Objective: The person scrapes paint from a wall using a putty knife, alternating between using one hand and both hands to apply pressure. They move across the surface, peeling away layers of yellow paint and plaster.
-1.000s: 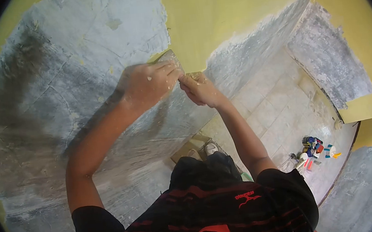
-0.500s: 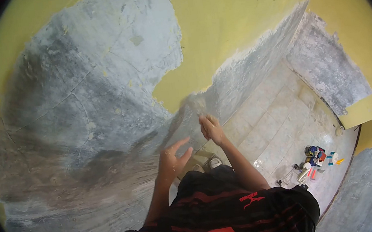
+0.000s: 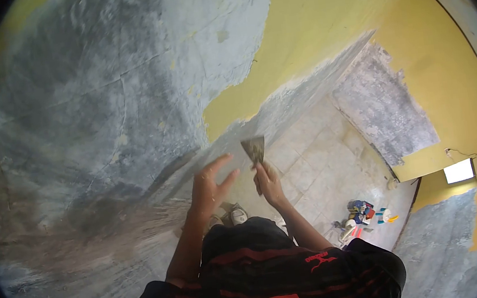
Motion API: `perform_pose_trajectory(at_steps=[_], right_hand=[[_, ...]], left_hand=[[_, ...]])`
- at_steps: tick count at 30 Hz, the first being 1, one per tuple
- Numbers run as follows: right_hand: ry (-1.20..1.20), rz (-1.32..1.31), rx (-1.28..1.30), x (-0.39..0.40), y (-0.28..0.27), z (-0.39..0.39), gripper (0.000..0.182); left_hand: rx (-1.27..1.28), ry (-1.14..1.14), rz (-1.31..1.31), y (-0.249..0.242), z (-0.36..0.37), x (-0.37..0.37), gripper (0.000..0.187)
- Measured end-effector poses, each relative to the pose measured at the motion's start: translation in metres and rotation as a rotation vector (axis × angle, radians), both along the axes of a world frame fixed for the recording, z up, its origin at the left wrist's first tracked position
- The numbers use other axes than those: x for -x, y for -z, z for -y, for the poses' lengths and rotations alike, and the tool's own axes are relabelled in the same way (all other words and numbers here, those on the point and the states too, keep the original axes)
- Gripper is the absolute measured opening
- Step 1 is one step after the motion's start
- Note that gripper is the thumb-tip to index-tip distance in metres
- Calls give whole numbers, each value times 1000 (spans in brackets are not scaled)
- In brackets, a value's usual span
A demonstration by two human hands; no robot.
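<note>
My right hand [image 3: 270, 186] is wrapped round the handle of a putty knife [image 3: 254, 148], whose flared blade points away from me, up toward the wall. The blade looks dull and smeared. To its left, my left hand [image 3: 211, 190] holds nothing, thumb and fingers spread apart. Ahead of both hands rises the wall [image 3: 97, 100], bared to grey and whitish plaster over a wide patch. Yellow paint [image 3: 320, 39] still covers the part beyond, with a ragged edge between the two.
Pale floor tiles [image 3: 316, 163] stretch to the right of my feet. A cluster of cans and tools [image 3: 360, 211] stands there, with a white and yellow item [image 3: 386, 216] beside it. Another scraped wall patch [image 3: 386, 102] lies farther off. A cable [image 3: 465, 153] hangs near a bright opening [image 3: 459, 171].
The view has turned, shifting the wall and floor items. The putty knife, blurred against the wall before, now shows clearly and nearer to me. My left hand stays spread.
</note>
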State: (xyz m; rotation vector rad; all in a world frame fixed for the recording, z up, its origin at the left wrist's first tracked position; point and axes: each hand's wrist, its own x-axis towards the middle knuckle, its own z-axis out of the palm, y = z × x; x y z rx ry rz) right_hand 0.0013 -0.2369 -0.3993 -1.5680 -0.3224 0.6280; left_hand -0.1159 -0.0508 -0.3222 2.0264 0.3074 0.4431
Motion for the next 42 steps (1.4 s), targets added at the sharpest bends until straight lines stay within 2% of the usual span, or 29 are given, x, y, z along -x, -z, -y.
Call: perform_pose_trajectory(at_steps=[1,2,3,4,5,7,8,9,10,11,12,13,16,20,21,23,26,28,29,31,32,35,42], right_hand=[[38,98,8,-5,-23,-10,36],[119,347,16,-15,-27,-19,34],[133,317,83,-19,-54,-23,33],[139,399,97,-20,-85,-28,34],[147,373,17,-23,-96,-33,38],[161,342,-61,-24,-119,-45,44],[130,442,-74,-21,-135,-48,50],[102,542,-90,-21,-146,-51,57],[115,535,-88,-19,-147,-51,57],[76,546,-78,-20,-149,-53,58],[39,559,-74,-21,-154,-57,60],[14,446,-133,-18,-166,-59,61],[16,322,-198,-18,-161,-67,62],[73,333,-258,-19,-172,-71,63],[60,277,-284,-19,-172,-70,63],[56,212,-328,-19,-180,-69,63],[23,32,-448,-18,-194,-62,62],[-30,23,-276,-22,-192,-57,58],[-27,16,-286,-21,-188,-60,58],[88,328,-314,-17,-182,-70,54],[92,314,-321,-16,-180,-72,54],[216,482,-343,-9,-177,-81,53],[219,528,-323,-9,-165,-84,56]], left_hand=[[71,-37,8,-7,-2,-2,56],[86,-35,7,-11,-1,-3,56],[82,-41,97,-16,0,-7,59],[77,-50,188,-23,0,-13,62],[85,-52,190,-33,1,-19,62],[-37,6,381,-57,3,-36,72],[-33,14,376,-67,4,-43,72],[-2,17,403,-76,4,-52,77],[27,23,427,-82,6,-58,81],[183,54,426,-87,7,-66,82],[175,68,424,-92,7,-71,82],[218,77,409,-96,9,-74,82],[251,97,400,-99,7,-84,82],[311,155,345,-112,5,-86,80],[290,171,324,-111,3,-88,80],[421,263,367,-106,-2,-93,79],[414,286,316,-121,-4,-88,79],[406,292,324,-127,-1,-85,81],[405,293,342,-128,0,-83,84],[404,283,333,-126,0,-79,85],[415,266,331,-125,0,-77,87],[379,257,308,-122,-5,-78,89],[222,179,314,-118,-1,-73,87]])
